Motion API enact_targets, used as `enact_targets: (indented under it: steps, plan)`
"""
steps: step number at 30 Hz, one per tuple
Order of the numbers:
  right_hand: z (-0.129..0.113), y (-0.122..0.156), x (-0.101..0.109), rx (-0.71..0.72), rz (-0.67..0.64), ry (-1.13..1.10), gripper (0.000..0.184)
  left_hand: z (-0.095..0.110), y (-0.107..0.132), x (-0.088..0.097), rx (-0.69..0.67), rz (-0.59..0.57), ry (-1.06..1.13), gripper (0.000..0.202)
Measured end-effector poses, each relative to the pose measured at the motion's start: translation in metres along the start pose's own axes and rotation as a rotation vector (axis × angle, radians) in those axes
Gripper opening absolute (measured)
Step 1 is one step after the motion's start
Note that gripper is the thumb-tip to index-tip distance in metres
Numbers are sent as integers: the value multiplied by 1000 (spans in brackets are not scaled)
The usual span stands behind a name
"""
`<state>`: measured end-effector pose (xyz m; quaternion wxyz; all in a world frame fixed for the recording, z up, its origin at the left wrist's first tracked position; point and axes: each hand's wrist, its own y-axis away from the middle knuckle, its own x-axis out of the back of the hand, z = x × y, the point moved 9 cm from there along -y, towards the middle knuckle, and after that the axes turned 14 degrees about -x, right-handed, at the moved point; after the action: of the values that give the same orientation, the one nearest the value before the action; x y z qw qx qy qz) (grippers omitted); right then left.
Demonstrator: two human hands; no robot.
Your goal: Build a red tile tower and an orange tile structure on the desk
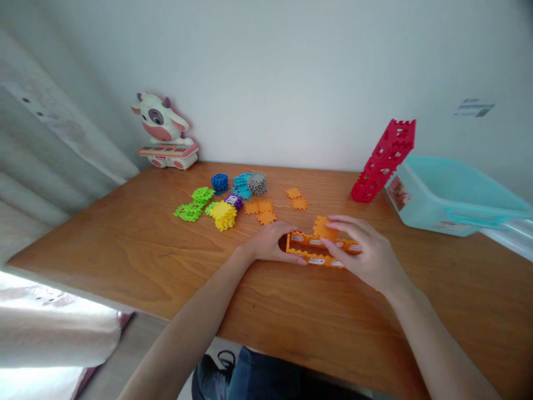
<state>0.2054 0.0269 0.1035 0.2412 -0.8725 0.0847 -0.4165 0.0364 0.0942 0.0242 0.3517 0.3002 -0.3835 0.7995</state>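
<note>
An orange frame of interlocking tiles (314,259) lies on the table, long and low, with window-like cut-outs in its walls. My left hand (270,243) grips its left end, thumb on the near wall and fingers at the far wall. Between the thumb and fingers of my right hand (366,250) is a flat orange tile (321,226), held tilted above the far wall of the frame. The right end of the frame is partly hidden by that hand. Several loose orange tiles (265,206) lie just beyond my left hand, and two more orange tiles (298,204) lie farther right.
Piles of green (189,211), yellow (224,215), purple, dark blue (219,183), light blue and grey tiles (257,183) sit left of centre. A red tile tower (381,161) stands beside a turquoise bin (441,219) at right. A cow-shaped toy keyboard (166,139) stands at back left.
</note>
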Motion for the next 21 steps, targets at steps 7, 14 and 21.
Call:
enact_targets:
  steps: [7, 14, 21]
  plan:
    - [-34, 11, -42, 162, -129, 94, 29, -1, -5, -3, -40, 13, 138, 67]
    - [-35, 11, -57, 203, -198, 180, 30, -1, -6, -4, -56, 7, 129, 48]
    - [-39, 11, -57, 225, -230, 188, 29, -1, -6, -5, -79, 4, 121, 49]
